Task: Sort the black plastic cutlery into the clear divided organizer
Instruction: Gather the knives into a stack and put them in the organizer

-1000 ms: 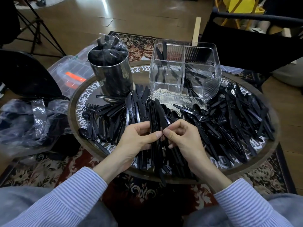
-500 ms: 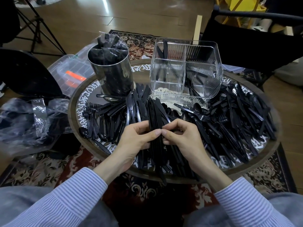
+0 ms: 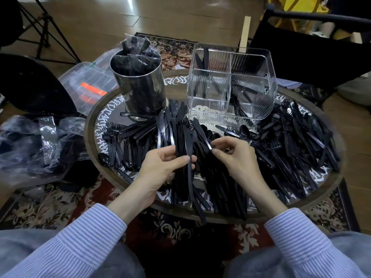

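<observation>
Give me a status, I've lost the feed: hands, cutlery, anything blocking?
Left hand grips a knife bundle. Right hand pinches one knife. Clear organizer nearly empty behind the pile. Nothing blocking it.

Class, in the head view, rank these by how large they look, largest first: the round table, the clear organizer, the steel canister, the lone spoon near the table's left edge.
1. Round table
2. Clear organizer
3. Steel canister, clearly narrower than the organizer
4. Spoon
</observation>
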